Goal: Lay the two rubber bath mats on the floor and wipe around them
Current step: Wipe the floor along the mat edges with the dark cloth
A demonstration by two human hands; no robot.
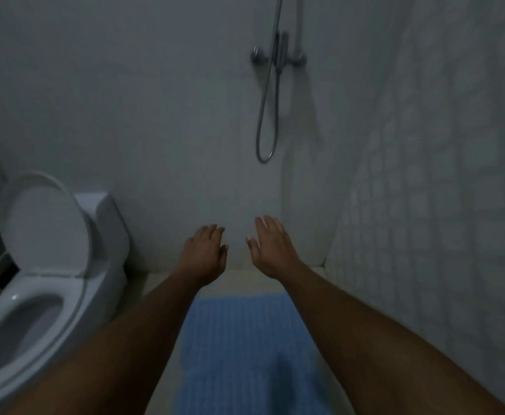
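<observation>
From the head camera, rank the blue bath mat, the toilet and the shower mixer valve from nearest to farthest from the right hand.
From the right hand:
1. Blue bath mat, on the floor just below, between the forearms.
2. Toilet, off to the left, lid up.
3. Shower mixer valve, high on the wall above.

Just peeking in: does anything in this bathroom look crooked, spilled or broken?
Nothing stands out. The blue ribbed rubber bath mat lies flat and straight on the floor, the white toilet has its lid up, and both empty hands hover above the mat.
</observation>
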